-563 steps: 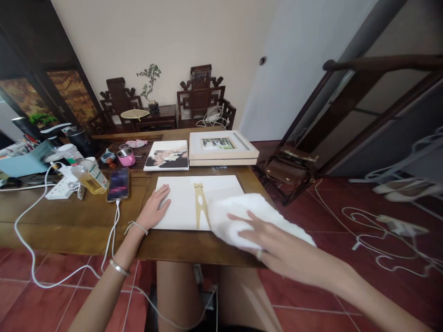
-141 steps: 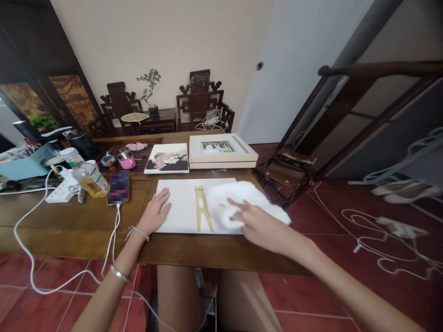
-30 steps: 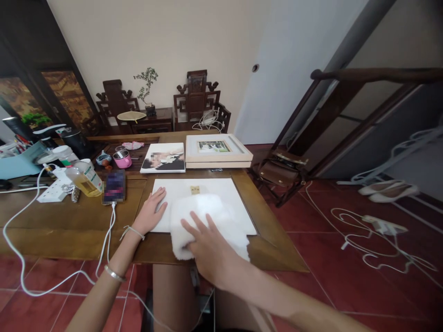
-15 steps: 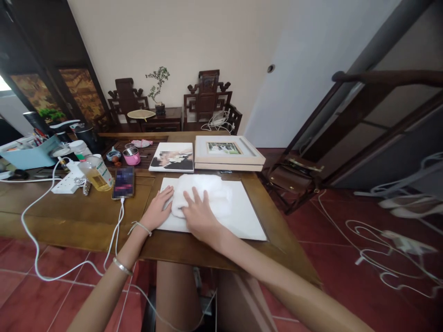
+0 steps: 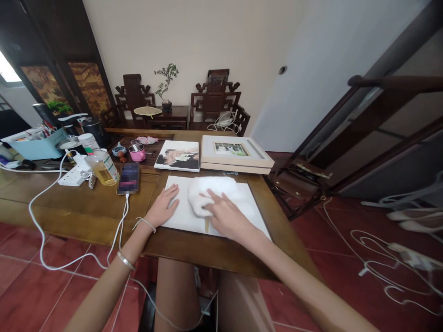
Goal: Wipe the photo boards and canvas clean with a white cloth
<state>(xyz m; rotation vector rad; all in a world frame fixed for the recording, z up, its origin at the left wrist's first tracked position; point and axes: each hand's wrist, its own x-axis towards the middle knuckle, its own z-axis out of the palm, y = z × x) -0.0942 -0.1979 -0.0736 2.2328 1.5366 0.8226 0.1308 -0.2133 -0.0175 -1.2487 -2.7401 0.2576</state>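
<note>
A white board [image 5: 183, 214] lies flat on the wooden table [image 5: 86, 207], back side up. My left hand [image 5: 163, 210] rests flat on its left edge, fingers spread. My right hand [image 5: 226, 216] presses a white fluffy cloth [image 5: 211, 191] onto the board's middle, fingers stretched over it. A tan stand strip [image 5: 206, 224] on the board shows just below the cloth, mostly hidden.
Behind the board lie a photo print [image 5: 178, 155] and stacked pale frames [image 5: 235, 153]. To the left are a phone [image 5: 128, 177] on a white cable, a bottle [image 5: 102, 167], a power strip [image 5: 71, 176] and a pink cup [image 5: 137, 152]. A wooden chair [image 5: 301, 180] stands at the right.
My right hand has slid the cloth to the right and toward the board's middle, baring the lower end of the tan strip. My left hand has stayed on the board's left edge.
</note>
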